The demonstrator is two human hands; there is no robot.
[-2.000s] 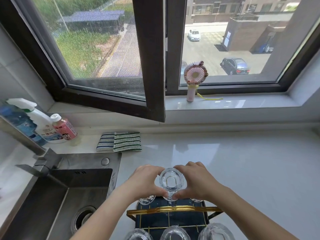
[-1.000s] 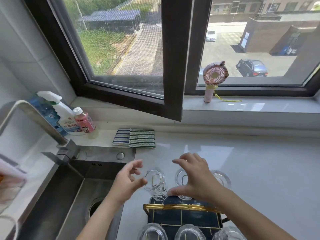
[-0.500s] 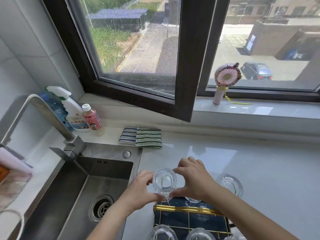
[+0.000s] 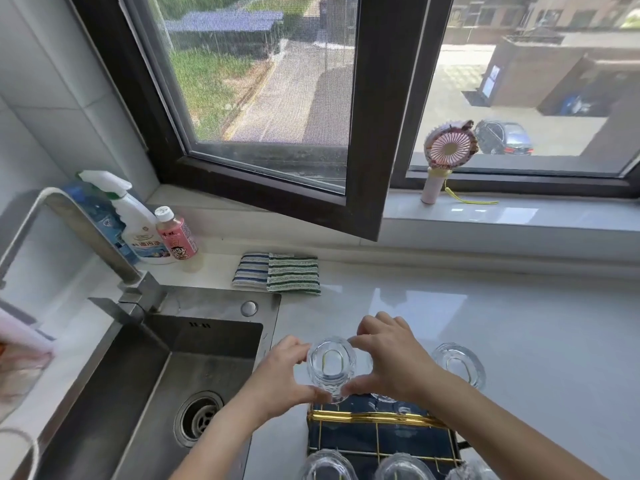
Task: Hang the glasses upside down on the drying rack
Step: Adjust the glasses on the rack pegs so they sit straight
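Sunlit kitchen counter under a dark-framed window point(image 4: 367, 116)

Below the window, a pale sill point(image 4: 519, 216) and white counter point(image 4: 519, 323); left of the window, white wall tiles point(image 4: 52, 81) and a steel sink point(image 4: 145, 375).

Clear ribbed glass point(image 4: 331, 367), gold metal rack point(image 4: 377, 418), brushed steel sink point(image 4: 145, 372), glossy white counter point(image 4: 519, 323).

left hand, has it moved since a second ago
Yes. The left hand was open, apart from the glass at the rack's far-left corner; it closed rightward onto it.
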